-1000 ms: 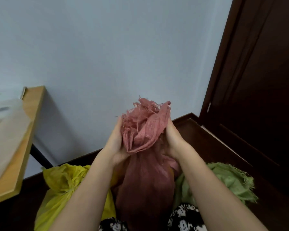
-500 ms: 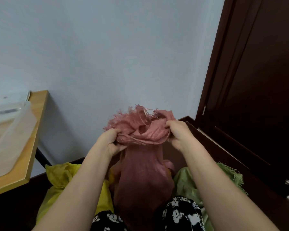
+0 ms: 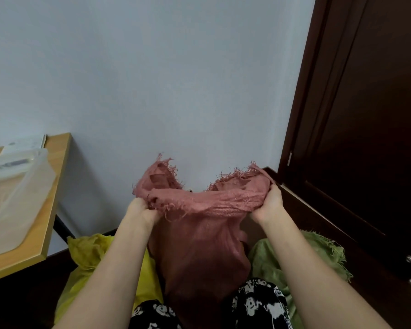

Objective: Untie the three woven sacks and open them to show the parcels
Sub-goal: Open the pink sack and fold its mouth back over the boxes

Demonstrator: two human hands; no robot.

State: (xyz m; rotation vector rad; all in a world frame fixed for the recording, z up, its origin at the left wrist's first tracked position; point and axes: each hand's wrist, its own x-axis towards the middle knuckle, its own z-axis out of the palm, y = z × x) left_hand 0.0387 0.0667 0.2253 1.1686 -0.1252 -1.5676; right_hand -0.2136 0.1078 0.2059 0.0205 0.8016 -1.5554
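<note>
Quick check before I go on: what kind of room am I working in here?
Probably a room in a home or small office, not a warehouse: a plain pale painted wall, a dark brown wooden door at the right, and a light wooden table holding a clear plastic box.

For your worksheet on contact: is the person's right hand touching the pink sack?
Touching. The head view shows the right hand with fingers curled round the frayed mouth of the pink sack, no gap between them; the left hand grips the opposite edge.
</note>
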